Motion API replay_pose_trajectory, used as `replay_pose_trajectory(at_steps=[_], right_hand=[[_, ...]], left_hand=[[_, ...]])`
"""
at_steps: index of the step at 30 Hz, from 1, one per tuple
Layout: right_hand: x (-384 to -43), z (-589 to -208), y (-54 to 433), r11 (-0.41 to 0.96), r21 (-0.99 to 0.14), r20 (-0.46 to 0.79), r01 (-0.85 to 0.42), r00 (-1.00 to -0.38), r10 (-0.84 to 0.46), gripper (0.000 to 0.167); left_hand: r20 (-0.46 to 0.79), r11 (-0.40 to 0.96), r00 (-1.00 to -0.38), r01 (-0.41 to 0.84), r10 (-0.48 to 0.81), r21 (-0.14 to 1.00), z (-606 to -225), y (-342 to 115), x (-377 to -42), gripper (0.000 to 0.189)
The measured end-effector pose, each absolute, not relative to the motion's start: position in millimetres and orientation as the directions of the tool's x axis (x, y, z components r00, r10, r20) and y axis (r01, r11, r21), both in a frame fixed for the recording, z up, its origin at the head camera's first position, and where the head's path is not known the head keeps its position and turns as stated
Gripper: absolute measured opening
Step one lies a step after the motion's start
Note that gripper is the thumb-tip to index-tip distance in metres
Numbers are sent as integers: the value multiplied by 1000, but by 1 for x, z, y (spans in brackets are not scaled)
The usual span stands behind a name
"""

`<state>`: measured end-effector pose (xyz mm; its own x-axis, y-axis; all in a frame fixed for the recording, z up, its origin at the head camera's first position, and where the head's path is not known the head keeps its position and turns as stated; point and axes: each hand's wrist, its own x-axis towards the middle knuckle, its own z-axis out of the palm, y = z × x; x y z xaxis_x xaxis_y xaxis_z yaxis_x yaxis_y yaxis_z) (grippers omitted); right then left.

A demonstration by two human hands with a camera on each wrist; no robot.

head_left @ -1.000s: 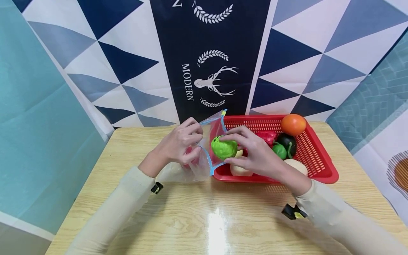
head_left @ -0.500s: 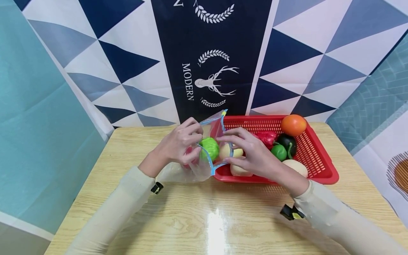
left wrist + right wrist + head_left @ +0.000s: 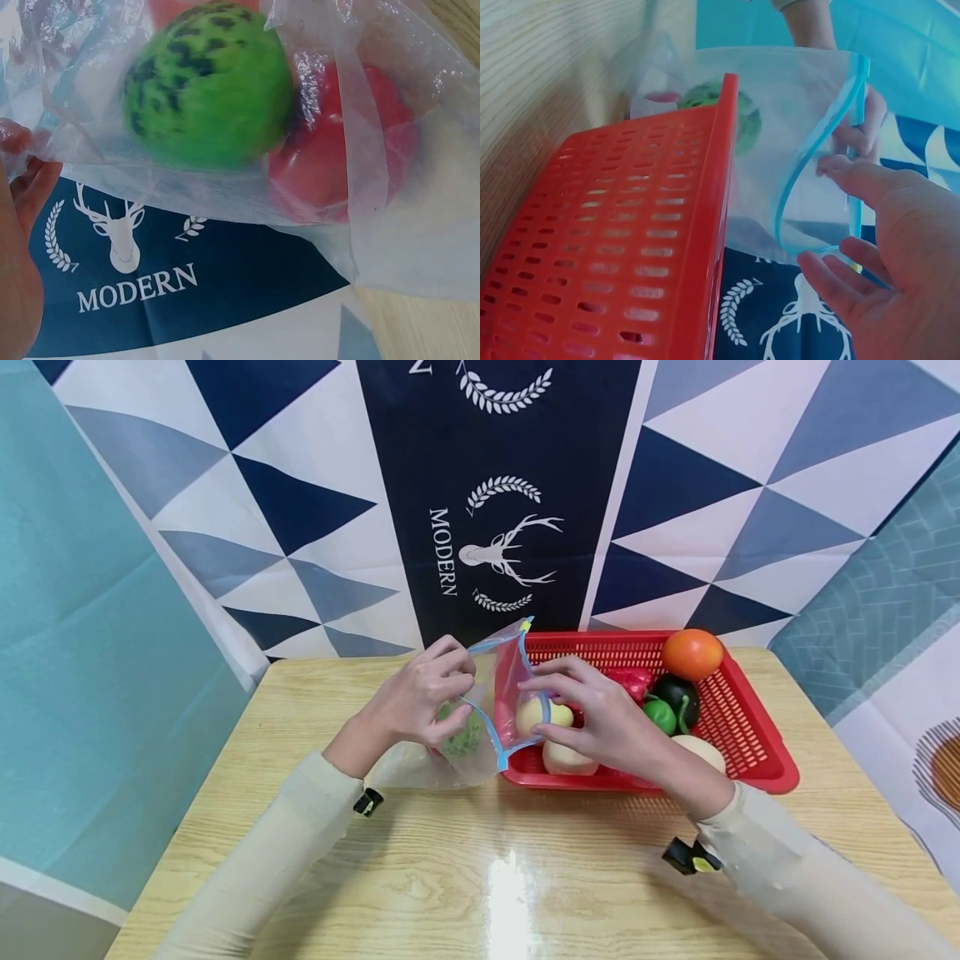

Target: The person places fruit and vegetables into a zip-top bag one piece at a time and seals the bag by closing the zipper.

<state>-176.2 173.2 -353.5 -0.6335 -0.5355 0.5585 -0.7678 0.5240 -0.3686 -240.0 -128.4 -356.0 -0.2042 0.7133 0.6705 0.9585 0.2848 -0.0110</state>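
My left hand point(image 3: 422, 695) pinches the rim of a clear zip bag point(image 3: 420, 770) with a blue-edged mouth, which gapes to the right. Inside lies a round green toy vegetable point(image 3: 217, 97) with dark spots, seen through the plastic in all views. Beside it in the left wrist view is a shiny red piece point(image 3: 330, 150), its kind unclear. My right hand point(image 3: 603, 714) is at the bag's mouth, over the near left part of the red basket point(image 3: 780, 768). In the right wrist view its thumb and fingers are spread apart with nothing between them, fingertips near the blue edge point(image 3: 791, 184).
The basket holds an orange-red tomato point(image 3: 692, 654) on its far right rim, a dark eggplant point(image 3: 678, 692), a small green vegetable point(image 3: 660, 717), a red pepper point(image 3: 632, 679) and pale round pieces point(image 3: 568, 758). A patterned cloth stands behind the wooden table point(image 3: 420, 877).
The green toy vegetable has gone from my right hand's fingers through the bag's mouth and down to the left inside the bag. My left hand has kept its hold on the rim.
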Motion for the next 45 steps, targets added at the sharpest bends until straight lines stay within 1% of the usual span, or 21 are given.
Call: replay_pose_trajectory(at_steps=[3, 11, 19, 23, 26, 28, 34, 45], right_hand=[[-177, -353, 177, 542, -381, 541, -749, -656, -526, 56], [-178, -348, 193, 625, -399, 485, -671, -733, -477, 53], [-183, -345, 206, 657, -382, 480, -650, -747, -460, 55], [-187, -340, 215, 713, -388, 401, -583, -804, -439, 58], [-190, -337, 221, 759, -392, 327, -521, -849, -414, 60], [-192, -336, 224, 777, -393, 300, -492, -867, -397, 60], [-197, -333, 231, 813, -387, 269, -436, -896, -353, 61], [-211, -334, 253, 877, -328, 200, -352, -933, -299, 66]], left_hand=[[674, 276, -195, 961, 713, -14, -357, -128, -241, 17], [665, 285, -202, 958, 719, -16, -358, -127, -240, 19], [665, 283, -202, 959, 719, -15, -358, -127, -240, 18], [662, 291, -209, 957, 720, -14, -357, -127, -240, 17], [664, 286, -201, 958, 720, -20, -358, -127, -239, 16], [670, 277, -191, 960, 718, -24, -358, -127, -239, 16], [682, 261, -173, 965, 710, -26, -359, -127, -239, 18], [675, 270, -181, 962, 716, -28, -359, -126, -240, 17]])
